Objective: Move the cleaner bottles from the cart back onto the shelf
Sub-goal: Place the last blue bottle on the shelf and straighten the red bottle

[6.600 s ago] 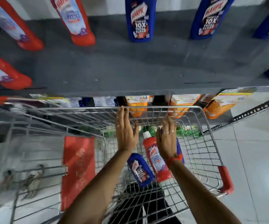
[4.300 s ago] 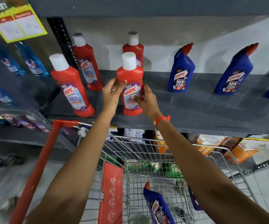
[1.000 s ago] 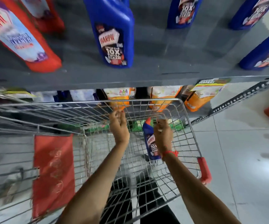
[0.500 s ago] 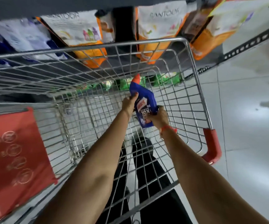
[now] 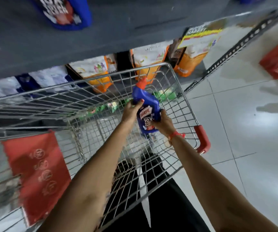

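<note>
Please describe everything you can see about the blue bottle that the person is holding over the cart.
The blue bottle looks like glossy plastic, with an angled neck ending in a red cap that points toward the shelf. Its front label reads "Harpic" and "10X". It is closed and roughly upright, leaning away, inside the wire cart. The left hand grips its upper left side, thumb on the shoulder; the right hand holds its lower right side. Its base appears clear of the cart floor.

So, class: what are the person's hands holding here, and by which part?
Both hold one blue plastic cleaner bottle with a red cap: left hand at its upper body, right hand at its lower side.
</note>
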A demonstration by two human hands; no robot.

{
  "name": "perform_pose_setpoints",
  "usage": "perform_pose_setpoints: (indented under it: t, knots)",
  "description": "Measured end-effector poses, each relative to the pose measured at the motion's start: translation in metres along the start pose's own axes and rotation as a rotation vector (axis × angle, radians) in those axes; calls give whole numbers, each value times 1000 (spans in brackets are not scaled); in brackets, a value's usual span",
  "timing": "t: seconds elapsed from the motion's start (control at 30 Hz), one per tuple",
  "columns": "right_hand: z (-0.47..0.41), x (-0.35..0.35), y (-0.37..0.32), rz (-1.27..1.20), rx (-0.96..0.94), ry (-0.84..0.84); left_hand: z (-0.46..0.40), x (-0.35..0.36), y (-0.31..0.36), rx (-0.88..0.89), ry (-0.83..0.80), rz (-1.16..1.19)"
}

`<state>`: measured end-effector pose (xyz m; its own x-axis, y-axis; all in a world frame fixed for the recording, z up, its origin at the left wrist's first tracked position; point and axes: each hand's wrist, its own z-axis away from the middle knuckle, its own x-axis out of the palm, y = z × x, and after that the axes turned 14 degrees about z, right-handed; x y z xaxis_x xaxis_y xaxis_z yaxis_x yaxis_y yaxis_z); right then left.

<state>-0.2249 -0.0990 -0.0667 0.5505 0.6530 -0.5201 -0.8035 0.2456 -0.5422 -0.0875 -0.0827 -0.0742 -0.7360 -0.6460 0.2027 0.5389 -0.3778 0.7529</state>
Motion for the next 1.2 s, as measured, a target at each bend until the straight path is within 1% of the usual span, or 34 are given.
perform_pose_setpoints:
  t: [0.1,0.2,0.3,0.4,0.5,0.6,0.77,0.97,1.07,1.2]
  knots:
    - [21,-21,-26,-47,-135,148,25,20,51,166,-72,-19]
    - [39,-48,-56,-183,-244,304,54,40,102,363,-155,-68]
    - [53,-79,-88,-321,-359,424,78,58,152,565,-239,-150]
    - [59,-111,-116,-400,-485,501,92,78,197,660,-296,-151]
    - [57,-147,-145,-401,-593,539,100,97,235,773,-269,-100]
    - [53,-176,-170,-325,-672,550,101,110,260,829,-225,-28]
    - [32,-200,-195,-251,-731,530,90,122,278,882,-176,-31]
    - [2,-211,-199,-141,-761,491,70,133,279,872,-84,-38]
    - [-4,-211,-195,-149,-762,476,67,134,274,879,-77,-47]
    - [-4,-206,-191,-235,-748,415,71,132,270,906,-72,-77]
